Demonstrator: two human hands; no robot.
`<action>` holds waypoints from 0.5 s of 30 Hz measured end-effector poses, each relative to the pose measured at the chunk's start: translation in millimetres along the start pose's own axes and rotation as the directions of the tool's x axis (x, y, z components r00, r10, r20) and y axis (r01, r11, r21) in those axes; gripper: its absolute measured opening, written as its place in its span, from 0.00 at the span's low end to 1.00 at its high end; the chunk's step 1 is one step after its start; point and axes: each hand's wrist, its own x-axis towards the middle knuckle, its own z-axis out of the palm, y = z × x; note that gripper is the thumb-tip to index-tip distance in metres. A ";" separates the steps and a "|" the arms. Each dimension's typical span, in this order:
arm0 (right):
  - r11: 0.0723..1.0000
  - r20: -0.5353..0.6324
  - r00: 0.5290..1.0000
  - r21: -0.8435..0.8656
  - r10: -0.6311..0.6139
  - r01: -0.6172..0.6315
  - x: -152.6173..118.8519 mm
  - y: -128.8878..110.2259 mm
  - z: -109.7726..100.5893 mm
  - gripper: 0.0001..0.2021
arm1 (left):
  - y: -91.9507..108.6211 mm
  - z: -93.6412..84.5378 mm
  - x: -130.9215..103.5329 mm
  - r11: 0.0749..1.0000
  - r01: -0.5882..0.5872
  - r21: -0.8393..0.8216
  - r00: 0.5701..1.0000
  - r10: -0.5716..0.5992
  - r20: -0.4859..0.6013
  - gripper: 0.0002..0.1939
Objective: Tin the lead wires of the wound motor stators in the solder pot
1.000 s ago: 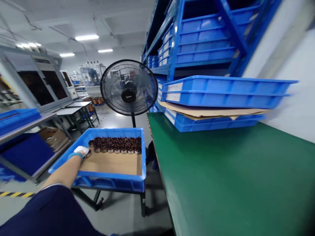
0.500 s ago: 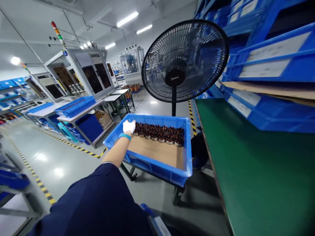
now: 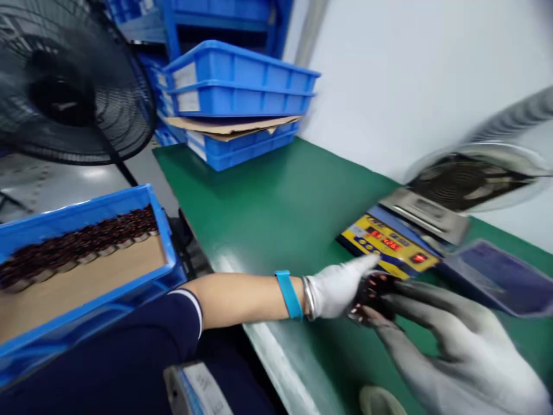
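Over the green table, my left hand (image 3: 337, 290) in a white glove grips a dark copper-wound motor stator (image 3: 372, 295) from the left. A blue band circles that wrist. My right hand (image 3: 458, 346), in a white glove with greyish fingertips, has its thumb and fingers on the same stator from the right. Both hands are smeared by motion, and their fingers partly hide the stator. Just behind it lies a yellow and blue device (image 3: 389, 245) with red lit digits. At the left, a blue bin (image 3: 168, 253) holds rows of similar stators (image 3: 82, 245) on brown board.
Stacked blue bins (image 3: 246, 80) with cardboard (image 3: 233, 125) between them stand on the green table (image 3: 276, 202) at the back. A black fan (image 3: 64, 92) stands at far left. Right of the device are a dark tray (image 3: 505, 276) and a round fan-like unit (image 3: 470, 178) with a hose.
My view has swung right from the bin to the table. My left hand has left the bin's stator row and is now at a stator over the table. My right hand has come into view.
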 end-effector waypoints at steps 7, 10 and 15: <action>0.358 0.355 0.516 0.424 0.779 -0.832 13.6 28.5 5.0 0.40 | 11.1 -22.9 8.7 0.999 -0.029 -0.021 0.997 0.031 0.077 0.33; 0.442 0.389 0.624 0.463 0.678 -0.769 15.6 30.4 15.2 0.32 | 6.7 -22.7 6.5 0.999 -0.038 -0.011 0.995 0.039 0.091 0.29; 0.729 0.163 0.798 0.335 0.580 -0.598 14.0 31.7 17.0 0.13 | 1.6 -14.2 8.6 0.992 -0.033 0.118 0.999 0.033 0.002 0.23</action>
